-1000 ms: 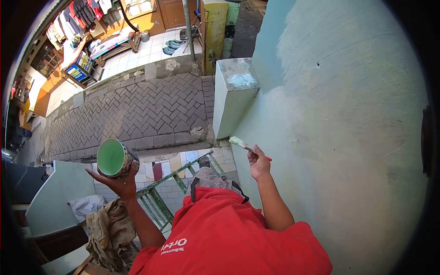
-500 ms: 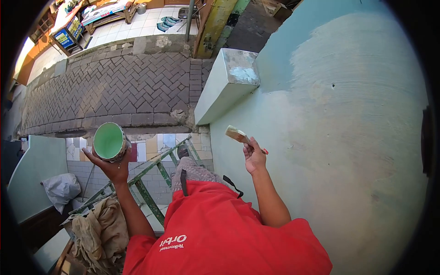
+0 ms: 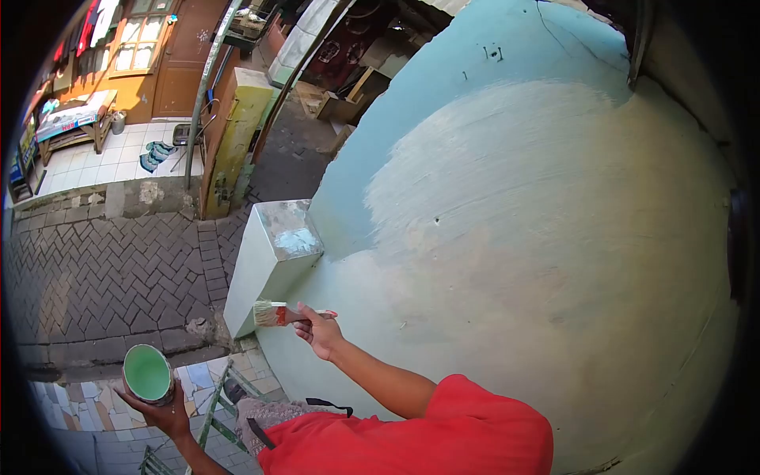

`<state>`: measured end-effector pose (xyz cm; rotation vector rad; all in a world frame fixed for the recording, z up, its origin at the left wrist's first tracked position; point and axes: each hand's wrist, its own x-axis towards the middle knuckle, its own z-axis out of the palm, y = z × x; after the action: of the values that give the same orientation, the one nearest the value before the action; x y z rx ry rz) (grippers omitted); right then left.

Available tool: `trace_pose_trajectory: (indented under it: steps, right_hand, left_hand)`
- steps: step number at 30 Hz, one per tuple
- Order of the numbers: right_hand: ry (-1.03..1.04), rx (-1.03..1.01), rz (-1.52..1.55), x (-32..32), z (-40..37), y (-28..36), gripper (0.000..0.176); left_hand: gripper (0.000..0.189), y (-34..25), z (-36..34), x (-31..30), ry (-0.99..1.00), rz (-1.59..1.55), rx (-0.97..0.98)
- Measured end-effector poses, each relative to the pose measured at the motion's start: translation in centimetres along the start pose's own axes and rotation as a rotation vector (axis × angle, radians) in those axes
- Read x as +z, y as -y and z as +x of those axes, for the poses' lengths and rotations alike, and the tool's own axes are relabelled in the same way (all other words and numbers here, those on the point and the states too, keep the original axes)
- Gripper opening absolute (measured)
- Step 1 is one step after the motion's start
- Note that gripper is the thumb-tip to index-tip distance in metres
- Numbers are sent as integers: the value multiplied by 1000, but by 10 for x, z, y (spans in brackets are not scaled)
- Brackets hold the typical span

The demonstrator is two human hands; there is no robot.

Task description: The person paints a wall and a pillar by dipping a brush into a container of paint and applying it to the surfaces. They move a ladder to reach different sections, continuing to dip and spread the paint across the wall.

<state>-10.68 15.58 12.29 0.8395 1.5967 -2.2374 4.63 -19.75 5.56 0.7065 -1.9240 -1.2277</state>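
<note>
My left hand (image 3: 165,413) cups a small paint can (image 3: 148,374) from below at the lower left. Pale green colour coats the can's inside. In my right hand (image 3: 320,334) is a paintbrush (image 3: 279,314), gripped by its handle, with whitish bristles pointing left. The brush overlaps the lower part of the pale pillar (image 3: 261,257) in this view. To the right spreads a wall (image 3: 491,261), with a broad whitish patch brushed over light blue.
A green ladder (image 3: 215,419) stands below me, beside my leg. Patterned paving (image 3: 119,277) runs past at the left, with tiled floor (image 3: 95,400) nearer. Across the lane are a yellow post (image 3: 233,142) and a low bench (image 3: 77,123).
My view has swung right and up, bringing more of the wall into sight. The brush has turned to point left and now overlaps the pillar. Both hands keep their holds.
</note>
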Motion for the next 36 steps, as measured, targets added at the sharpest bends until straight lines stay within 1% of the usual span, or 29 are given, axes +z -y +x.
trace_pose_trajectory:
  steps: [3,4,7,8,9,15,17,18,19,20,21,22,23,25,26,27,30,32,36]
  right_hand:
    - [-1,20,-27,14,2,-2,33]
    - [18,27,-40,15,4,-3,33]
    - [32,19,-44,19,5,-4,33]
    - [32,20,-45,21,4,-3,33]
    - [27,13,-43,21,3,-1,33]
    - [7,40,-6,13,4,0,34]
    - [-37,30,-11,10,1,3,35]
    - [-45,30,-3,7,3,2,35]
    - [-55,26,7,8,1,5,33]
    - [-74,-3,30,7,1,7,31]
    - [-61,18,47,-2,8,7,30]
    - [-74,12,60,2,4,14,30]
    - [-118,-27,59,5,2,18,30]
    - [-157,-23,54,5,7,22,31]
    - [-127,-11,31,1,15,22,34]
    - [-161,-2,26,3,19,20,38]
    - [-168,43,3,14,28,12,40]
    - [-149,54,-8,24,34,4,42]
    - [-135,91,-17,45,42,-16,42]
  left_hand:
    - [124,10,-7,7,-11,107,11]
    - [124,17,-9,7,0,128,-24]
    - [124,26,-11,13,-46,139,-53]
    - [124,28,-9,11,-27,46,-1]
    - [124,30,-9,13,-23,38,1]
    - [123,20,-6,9,29,95,-9]
    - [131,28,-9,10,46,145,-2]
    - [131,41,-11,10,35,136,-1]
    - [131,24,-9,9,21,79,-12]
    - [131,20,-7,6,20,61,23]
    - [132,17,-5,3,16,35,14]
    - [134,10,-4,1,2,19,24]
    - [136,8,-4,0,-3,37,51]
    - [140,-1,-2,-3,-2,64,98]
    - [140,-5,-1,-2,-6,85,109]
    - [141,-6,-2,-3,-8,93,121]
    - [140,-2,-8,-2,-9,99,83]
    - [140,-3,-8,0,-19,121,171]
    - [147,-1,-8,7,19,70,199]
